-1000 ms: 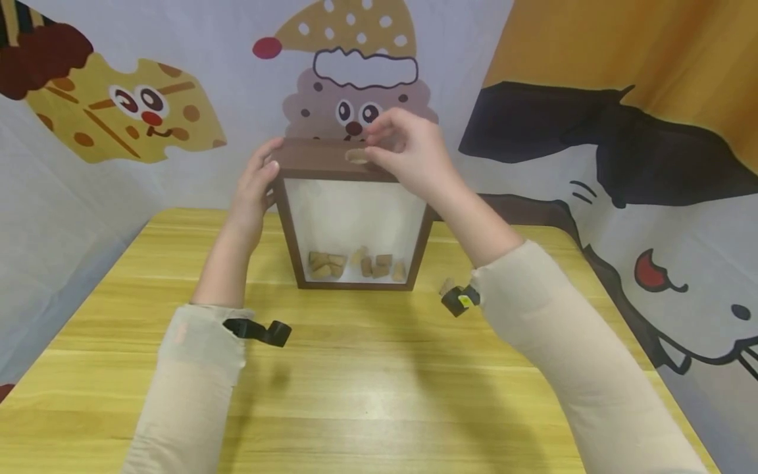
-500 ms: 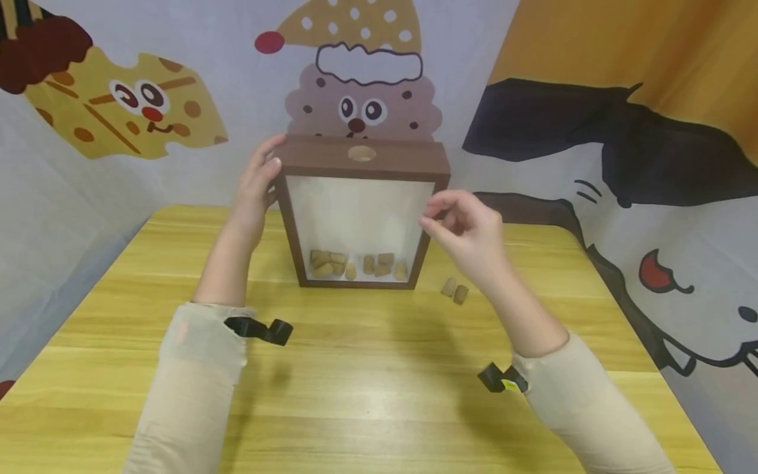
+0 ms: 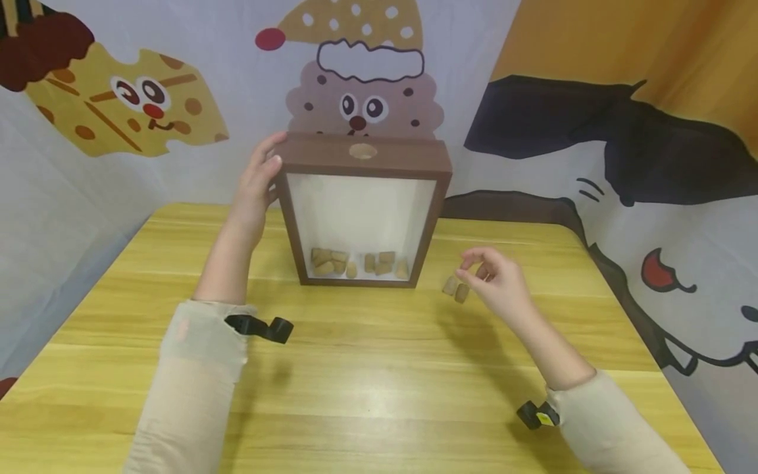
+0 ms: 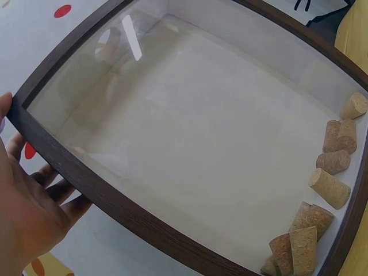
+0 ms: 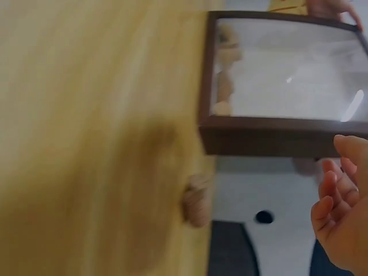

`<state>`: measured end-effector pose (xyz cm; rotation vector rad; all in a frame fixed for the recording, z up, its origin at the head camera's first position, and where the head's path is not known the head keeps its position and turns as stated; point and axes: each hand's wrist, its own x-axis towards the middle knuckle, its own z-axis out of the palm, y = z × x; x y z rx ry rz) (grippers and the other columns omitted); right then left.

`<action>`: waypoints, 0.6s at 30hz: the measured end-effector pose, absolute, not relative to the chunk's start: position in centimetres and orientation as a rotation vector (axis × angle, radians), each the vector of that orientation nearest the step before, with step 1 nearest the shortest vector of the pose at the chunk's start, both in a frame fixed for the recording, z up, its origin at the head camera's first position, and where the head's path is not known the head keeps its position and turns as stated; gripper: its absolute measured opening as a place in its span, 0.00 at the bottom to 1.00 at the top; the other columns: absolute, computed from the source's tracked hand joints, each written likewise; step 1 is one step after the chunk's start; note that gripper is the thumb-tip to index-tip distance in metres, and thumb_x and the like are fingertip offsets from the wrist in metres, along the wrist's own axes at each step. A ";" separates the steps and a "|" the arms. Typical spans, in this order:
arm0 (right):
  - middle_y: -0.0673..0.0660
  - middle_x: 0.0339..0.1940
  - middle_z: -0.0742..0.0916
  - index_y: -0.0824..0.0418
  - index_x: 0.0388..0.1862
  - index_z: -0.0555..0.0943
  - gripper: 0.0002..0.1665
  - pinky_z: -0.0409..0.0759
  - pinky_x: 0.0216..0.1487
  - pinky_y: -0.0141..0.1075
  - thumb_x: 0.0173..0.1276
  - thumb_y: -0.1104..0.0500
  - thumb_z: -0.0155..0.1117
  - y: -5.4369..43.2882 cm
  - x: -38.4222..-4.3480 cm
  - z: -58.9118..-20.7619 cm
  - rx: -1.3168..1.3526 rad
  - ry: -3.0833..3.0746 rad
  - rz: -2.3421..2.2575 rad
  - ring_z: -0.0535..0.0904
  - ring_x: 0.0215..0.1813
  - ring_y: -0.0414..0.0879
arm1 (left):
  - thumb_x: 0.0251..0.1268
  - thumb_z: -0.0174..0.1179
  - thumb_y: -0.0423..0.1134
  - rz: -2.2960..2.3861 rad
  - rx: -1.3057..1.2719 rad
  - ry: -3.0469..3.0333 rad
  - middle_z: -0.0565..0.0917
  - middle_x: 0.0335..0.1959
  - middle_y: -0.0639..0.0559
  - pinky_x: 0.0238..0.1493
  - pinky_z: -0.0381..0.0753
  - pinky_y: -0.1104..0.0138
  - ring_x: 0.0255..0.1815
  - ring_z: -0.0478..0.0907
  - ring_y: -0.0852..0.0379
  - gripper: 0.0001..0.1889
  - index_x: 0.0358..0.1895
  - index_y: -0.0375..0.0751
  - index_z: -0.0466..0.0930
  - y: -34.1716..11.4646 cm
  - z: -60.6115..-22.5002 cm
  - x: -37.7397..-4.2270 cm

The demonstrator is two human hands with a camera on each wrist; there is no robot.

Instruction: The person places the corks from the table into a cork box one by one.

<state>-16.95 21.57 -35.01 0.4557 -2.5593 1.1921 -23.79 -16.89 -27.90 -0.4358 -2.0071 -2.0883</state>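
Observation:
A brown-framed shadow box (image 3: pixel 408 156) stands upright on the table, with a clear front and a round hole (image 3: pixel 363 151) in its top. Several corks (image 4: pixel 303 251) lie along its bottom inside. My left hand (image 3: pixel 253 191) holds the box by its upper left side, thumb at the front corner and fingers reaching behind the frame, as the left wrist view shows. Two loose corks (image 3: pixel 461 293) rest on the table to the right of the box. Just beside and above them hovers my right hand (image 3: pixel 500 284), its fingers loosely bent and nothing between them.
The wooden table (image 3: pixel 355 368) extends in front of the box and to both sides. Behind it hangs a cloth backdrop (image 3: pixel 237 85) with cartoon prints. A small black camera (image 3: pixel 535 415) is strapped at the right cuff, another camera (image 3: pixel 263 328) at the left.
My right hand has moved from the hole in the box's top, down and right to the loose corks. One more cork now lies at the box's bottom. The left hand keeps its place.

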 end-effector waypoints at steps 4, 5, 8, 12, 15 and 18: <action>0.54 0.36 0.84 0.63 0.49 0.79 0.14 0.71 0.18 0.32 0.65 0.61 0.66 22.9 -17.0 -36.6 0.397 -2.660 1.179 0.74 0.26 0.45 | 0.67 0.49 0.56 -2.089 -0.433 -2.006 0.53 0.75 0.57 0.70 0.42 0.43 0.74 0.46 0.52 0.29 0.71 0.56 0.62 -16.9 -27.9 -23.8; 0.54 0.36 0.83 0.63 0.50 0.79 0.15 0.71 0.17 0.32 0.65 0.61 0.66 23.1 -17.0 -36.9 0.387 -2.679 1.185 0.73 0.25 0.46 | 0.67 0.49 0.56 -2.088 -0.433 -2.006 0.53 0.75 0.57 0.70 0.42 0.43 0.74 0.46 0.52 0.29 0.71 0.56 0.62 -16.9 -27.9 -23.7; 0.56 0.37 0.83 0.64 0.52 0.78 0.17 0.72 0.18 0.32 0.65 0.61 0.66 23.7 -17.3 -38.2 0.346 -2.735 1.205 0.73 0.25 0.47 | 0.67 0.49 0.56 -2.088 -0.430 -2.007 0.53 0.74 0.57 0.70 0.42 0.43 0.74 0.47 0.52 0.29 0.71 0.57 0.62 -16.9 -27.9 -23.7; 0.58 0.38 0.83 0.65 0.54 0.76 0.22 0.75 0.21 0.34 0.65 0.57 0.67 24.2 -17.7 -39.6 0.274 -2.801 1.219 0.74 0.27 0.49 | 0.67 0.49 0.56 -2.089 -0.427 -2.011 0.53 0.75 0.58 0.70 0.42 0.43 0.74 0.46 0.52 0.29 0.71 0.56 0.62 -16.9 -27.8 -23.7; 0.60 0.38 0.84 0.66 0.55 0.75 0.23 0.77 0.25 0.36 0.65 0.56 0.66 24.5 -17.9 -40.4 0.224 -2.835 1.210 0.77 0.30 0.50 | 0.67 0.49 0.56 -2.085 -0.424 -2.017 0.52 0.75 0.58 0.70 0.41 0.43 0.74 0.45 0.52 0.29 0.71 0.56 0.62 -16.8 -27.7 -23.6; 0.62 0.39 0.84 0.67 0.56 0.75 0.24 0.80 0.30 0.38 0.66 0.55 0.66 24.9 -18.0 -41.1 0.194 -2.872 1.192 0.80 0.35 0.53 | 0.67 0.49 0.56 -2.079 -0.421 -2.024 0.52 0.75 0.58 0.70 0.41 0.43 0.74 0.45 0.52 0.29 0.71 0.57 0.62 -16.8 -27.7 -23.6</action>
